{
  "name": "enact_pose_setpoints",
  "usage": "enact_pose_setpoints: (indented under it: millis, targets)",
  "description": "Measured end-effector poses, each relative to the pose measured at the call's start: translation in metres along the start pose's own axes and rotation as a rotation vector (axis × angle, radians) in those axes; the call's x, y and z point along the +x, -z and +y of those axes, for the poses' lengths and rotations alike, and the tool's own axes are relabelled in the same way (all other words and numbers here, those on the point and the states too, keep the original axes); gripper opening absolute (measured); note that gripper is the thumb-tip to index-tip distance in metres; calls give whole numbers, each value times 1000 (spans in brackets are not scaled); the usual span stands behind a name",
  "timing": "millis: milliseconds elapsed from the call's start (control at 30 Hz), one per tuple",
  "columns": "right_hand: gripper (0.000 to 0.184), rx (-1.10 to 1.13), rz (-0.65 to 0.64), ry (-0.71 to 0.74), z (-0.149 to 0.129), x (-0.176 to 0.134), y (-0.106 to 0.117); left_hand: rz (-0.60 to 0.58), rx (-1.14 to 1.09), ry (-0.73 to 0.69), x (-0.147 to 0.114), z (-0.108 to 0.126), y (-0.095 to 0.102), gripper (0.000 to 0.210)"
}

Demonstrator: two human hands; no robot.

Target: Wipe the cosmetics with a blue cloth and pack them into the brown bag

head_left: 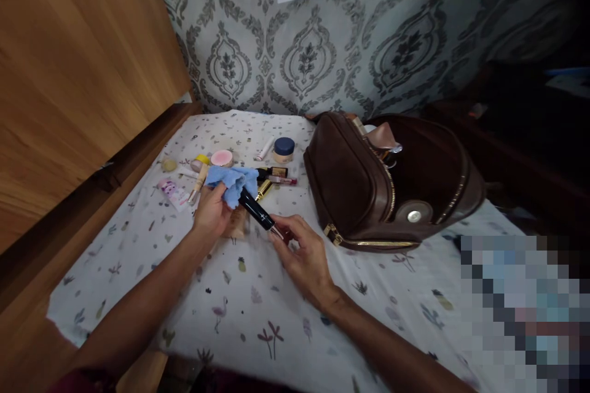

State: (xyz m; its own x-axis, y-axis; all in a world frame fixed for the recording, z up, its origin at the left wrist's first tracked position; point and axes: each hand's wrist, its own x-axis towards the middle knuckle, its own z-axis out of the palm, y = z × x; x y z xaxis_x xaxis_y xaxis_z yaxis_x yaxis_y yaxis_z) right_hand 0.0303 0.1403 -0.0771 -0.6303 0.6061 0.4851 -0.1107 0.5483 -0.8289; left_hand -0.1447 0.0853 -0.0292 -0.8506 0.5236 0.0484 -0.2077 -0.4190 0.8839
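Observation:
My left hand (213, 214) is closed on a light blue cloth (233, 181), which covers the upper end of a glossy black cosmetic tube (256, 210). The fingers of my right hand (302, 255) pinch the tube's lower, shiny metallic end. It is held tilted above the bed-sheet-like cover, its far end hidden under the cloth. Close behind the hands lie a gold-coloured tube (264, 189), a pinkish lip-gloss tube (282, 180) and a concealer-like tube (198, 184). A beige item (236, 224) lies partly hidden below the black tube.
A brown leather bag (348, 181) stands unzipped at right. Toward the back sit a blue-lidded jar (283, 150), a white tube (264, 149), a pink round compact (222, 158) and a purple-and-white tube (173, 194). A wooden panel (92, 73) borders the left; patterned wallpaper (304, 55) rises behind.

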Motion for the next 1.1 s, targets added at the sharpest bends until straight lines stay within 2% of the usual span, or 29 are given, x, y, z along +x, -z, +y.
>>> enact_pose_setpoints:
  millis: [100, 200, 333, 433, 500, 567, 600, 667, 733, 767, 800, 900, 1000, 1100]
  targets:
    - [21, 63, 28, -69, 1, 3, 3, -23, 43, -13, 1, 3, 3, 25]
    - [24, 208, 44, -238, 1, 5, 3, -38, 95, -59, 3, 5, 5, 21]
    - [34, 480, -72, -457, -2, 8, 2, -34, 267, -173, 10, 5, 11, 19]
    - [39, 593, -91, -515, -4, 11, 3, -18, 357, -208, 16, 7, 22, 18]
    - [38, 596, -44, -509, -4, 13, 5, 9, 507, -367, 16, 13, 29, 12]
    - [38, 565, 5, -497, -4, 14, 7, -30, 760, -668, 11, 18, 32, 14]
    - [37, 545, 22, -489, -3, 15, 8, -113, 892, -843, 6, 19, 32, 21]
    - [36, 524, 33, -456, -3, 15, 9, -426, 1089, -1118, -5, 16, 29, 33]
    - [33, 540, 20, -424, -3, 13, 9, -796, 1214, -1228, -15, 9, 25, 38]
    - [32, 551, 7, -414, -3, 12, 9, -906, 1263, -1240, -17, 5, 25, 40]
    - [31, 557, -3, -406, -4, 12, 9, -952, 1306, -1237, -18, 2, 25, 42]
    - [26, 520, -8, -373, -6, 10, 10, -889, 1329, -1231, -6, 0, 33, 41]
    - [22, 466, 23, -297, -10, 11, 14, -722, 1288, -1171, 11, 8, 44, 32]
    - [16, 416, 92, -195, -15, 13, 20, -504, 1221, -925, 20, 14, 51, 24]
